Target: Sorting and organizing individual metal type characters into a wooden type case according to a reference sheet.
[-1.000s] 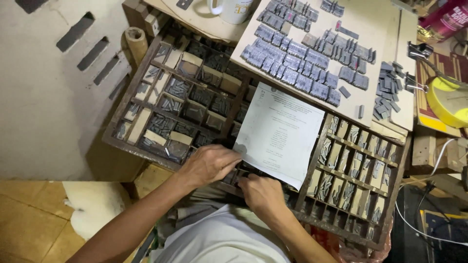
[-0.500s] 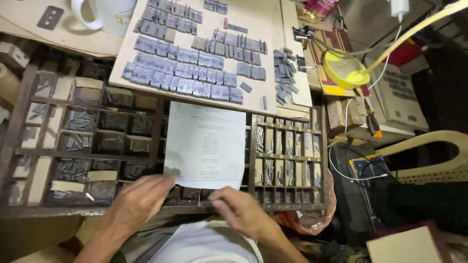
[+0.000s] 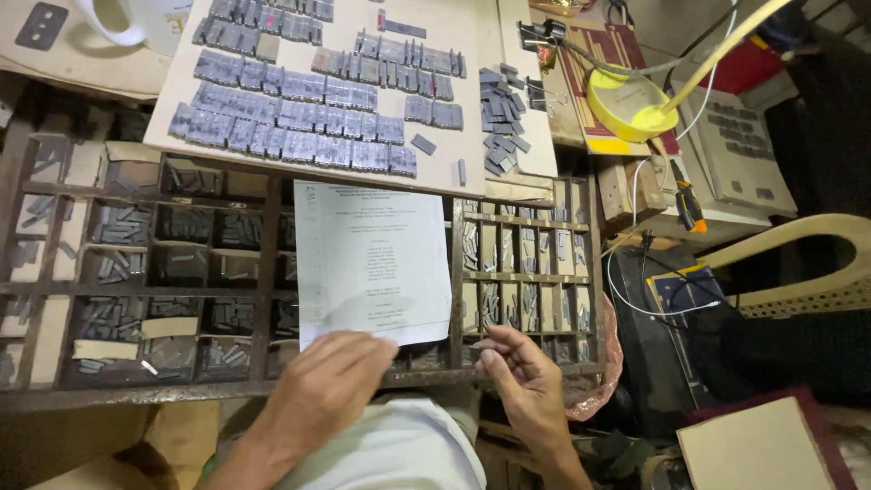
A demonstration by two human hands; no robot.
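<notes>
The left hand (image 3: 322,390) lies flat, palm down and fingers loosely spread, on the bottom edge of a printed sheet of paper (image 3: 370,263), its fingertips covering the lower left corner; it pins the sheet rather than gripping it. The sheet rests across the middle of a wooden type case (image 3: 263,272), hiding the compartments beneath it. The right hand (image 3: 526,381) hovers at the case's front rail, fingers curled with thumb and forefinger drawn together near a small compartment; whether a piece of type sits between them I cannot tell, as the fingers mask the spot.

The compartments hold grey metal sorts, too small and dim to tell apart, and the case's left end is cut off by the frame. Above it, a pale board (image 3: 318,91) carries rows of set type blocks (image 3: 290,118), with a loose pile of blocks (image 3: 504,113) at its right edge. A white mug (image 3: 136,23) is cut off at the top. To the right stand a yellow lamp base (image 3: 626,104) and a cream plastic chair (image 3: 798,263), only partly seen. Both forearms leave the picture at the bottom.
</notes>
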